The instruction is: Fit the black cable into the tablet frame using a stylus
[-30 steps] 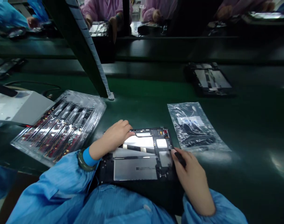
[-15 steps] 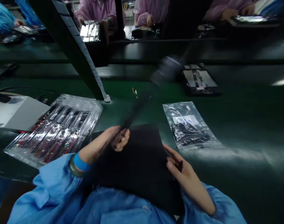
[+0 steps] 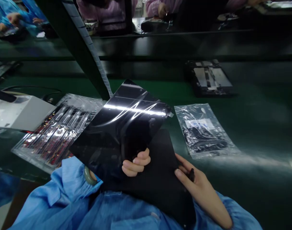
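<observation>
Green worktop [image 3: 256, 134], factory line. Left hand [image 3: 135, 163] clamped on panel [image 3: 122, 127], tilted up w/ glare streak; right hand [image 3: 196, 185] pinches small tool [image 3: 191, 175], resting on mat [image 3: 157, 179] under panel. Grip edges only, avoid smudging; bag [image 3: 203, 131] right of panel.

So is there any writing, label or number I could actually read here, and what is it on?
None can be read.
White label on the clear plastic bag: bluish print, too blurred.
Grey box at left: marks too small.
Glossy black panel in the left hand: only glare, no text.
</observation>
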Demonstrator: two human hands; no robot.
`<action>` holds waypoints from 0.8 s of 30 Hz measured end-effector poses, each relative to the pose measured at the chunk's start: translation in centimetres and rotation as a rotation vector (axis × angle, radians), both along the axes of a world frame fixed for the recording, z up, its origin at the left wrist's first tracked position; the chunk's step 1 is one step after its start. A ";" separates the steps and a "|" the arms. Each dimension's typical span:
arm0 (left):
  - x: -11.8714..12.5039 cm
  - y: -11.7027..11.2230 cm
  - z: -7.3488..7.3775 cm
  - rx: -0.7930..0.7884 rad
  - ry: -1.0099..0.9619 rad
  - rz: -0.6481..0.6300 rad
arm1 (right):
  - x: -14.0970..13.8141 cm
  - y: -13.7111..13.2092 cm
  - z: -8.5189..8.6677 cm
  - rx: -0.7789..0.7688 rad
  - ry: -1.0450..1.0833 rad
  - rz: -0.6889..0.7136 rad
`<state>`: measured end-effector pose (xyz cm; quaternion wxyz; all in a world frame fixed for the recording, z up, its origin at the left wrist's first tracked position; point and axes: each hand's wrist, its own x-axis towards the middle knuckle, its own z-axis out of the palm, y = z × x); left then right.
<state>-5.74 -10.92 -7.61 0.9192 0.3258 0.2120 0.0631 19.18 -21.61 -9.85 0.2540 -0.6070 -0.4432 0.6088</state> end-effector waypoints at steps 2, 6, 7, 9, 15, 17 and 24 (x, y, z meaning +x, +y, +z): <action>0.6 0.4 0.4 -0.151 -0.100 -0.165 | 0.1 -0.1 -0.1 0.006 -0.002 0.003; 1.1 0.6 0.7 -0.326 -0.211 -0.270 | 0.1 -0.3 -0.2 -0.005 0.020 0.008; 1.1 0.5 0.7 -0.349 -0.226 -0.281 | 0.1 -0.3 -0.2 -0.007 0.026 0.009; 1.0 0.5 0.7 -0.379 -0.248 -0.292 | 0.1 -0.3 -0.2 -0.006 0.027 0.012; 0.8 0.8 1.1 -0.399 -0.275 -0.283 | 0.0 -0.2 -0.3 0.054 0.016 0.026; 0.8 0.9 1.1 -0.387 -0.276 -0.280 | 0.0 -0.2 -0.4 0.076 0.002 0.019; 0.0 -0.6 -0.6 -0.183 -0.148 -0.032 | -0.1 -0.2 -0.1 0.101 -0.019 0.023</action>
